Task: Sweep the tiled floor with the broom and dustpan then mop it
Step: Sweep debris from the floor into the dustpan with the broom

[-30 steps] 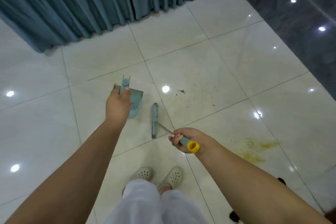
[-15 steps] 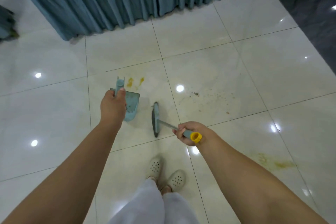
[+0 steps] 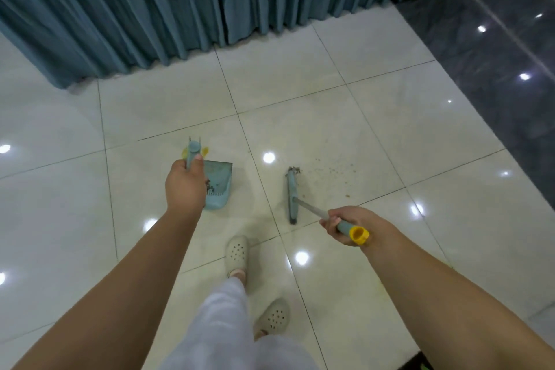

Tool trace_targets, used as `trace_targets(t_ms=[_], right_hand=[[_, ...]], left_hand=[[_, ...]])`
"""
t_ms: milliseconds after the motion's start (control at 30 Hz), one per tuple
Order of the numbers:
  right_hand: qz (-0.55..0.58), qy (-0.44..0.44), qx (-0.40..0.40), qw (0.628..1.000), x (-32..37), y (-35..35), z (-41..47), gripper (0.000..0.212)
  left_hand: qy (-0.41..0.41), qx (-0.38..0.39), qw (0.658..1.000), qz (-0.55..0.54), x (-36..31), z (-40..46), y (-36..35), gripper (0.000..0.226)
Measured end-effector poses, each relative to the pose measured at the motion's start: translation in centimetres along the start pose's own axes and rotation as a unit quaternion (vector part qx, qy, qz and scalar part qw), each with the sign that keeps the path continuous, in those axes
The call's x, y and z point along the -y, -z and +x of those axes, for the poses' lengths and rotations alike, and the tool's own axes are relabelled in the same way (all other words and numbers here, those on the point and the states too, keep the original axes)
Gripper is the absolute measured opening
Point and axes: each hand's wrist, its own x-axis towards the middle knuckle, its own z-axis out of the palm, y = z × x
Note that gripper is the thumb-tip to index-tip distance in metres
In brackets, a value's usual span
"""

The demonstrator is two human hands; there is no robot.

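Your left hand is wrapped around the upright handle of the blue dustpan, just left of the frame's centre; the pan sits low over the tiled floor, with a little dark debris against its inner wall. Whether its lip touches the tile you cannot tell. Your right hand grips the broom near its yellow end cap, right of centre. The broom head lies on the floor, apart from the dustpan, with a clump of dirt at its far end. Scattered crumbs lie on the tile just right of that end. A teal curtain fills the top of the frame. Your pale perforated clogs stand below the centre.
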Motion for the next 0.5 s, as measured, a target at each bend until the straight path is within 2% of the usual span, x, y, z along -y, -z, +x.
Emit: trace_targets(t_ms=[167, 500], right_hand=[[-0.025, -0.03, 0.028, 0.999, 0.9, -3.3, -0.5, 0.014], [-0.067, -0.103, 0.102, 0.987, 3.3, -18.9, 4.3, 0.018]], left_hand=[[-0.016, 0.016, 1.0, 0.003, -2.8, 4.1, -0.7, 0.035], [-0.044, 0.008, 0.998, 0.04, -8.2, 15.2, -0.6, 0.031]])
